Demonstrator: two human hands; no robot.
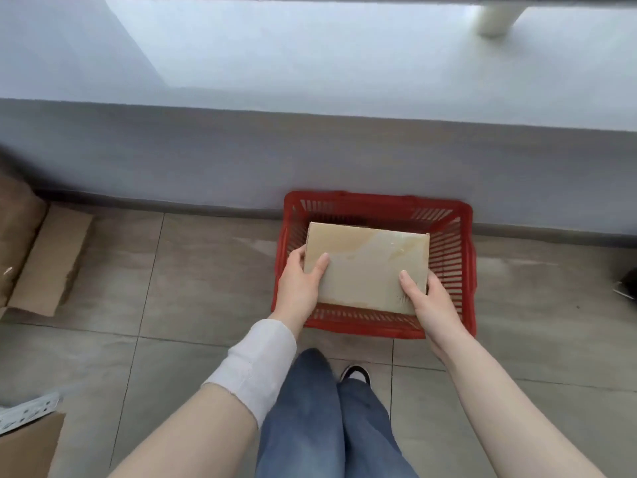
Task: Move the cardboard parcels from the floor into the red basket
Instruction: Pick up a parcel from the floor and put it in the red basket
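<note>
I hold 1 cardboard parcel over the open top of the red basket. The parcel is flat and tan, with shiny tape on its top. It sits level between my 2 hands, and I cannot tell if it touches the bottom of the basket.

My left hand pinches the left side of the parcel, thumb on top and fingers down the edge. My right hand pinches the near right corner the same way, thumb on top. So each grip is pressed onto the parcel.

The basket stands on the tiled floor, right up against the low grey wall. A white band wraps my left arm near the wrist. My legs in blue jeans and 1 dark shoe show below the basket.

Far to the left, flat brown cardboard lies on the floor, well apart from the basket. More cardboard sits at the bottom left corner.
</note>
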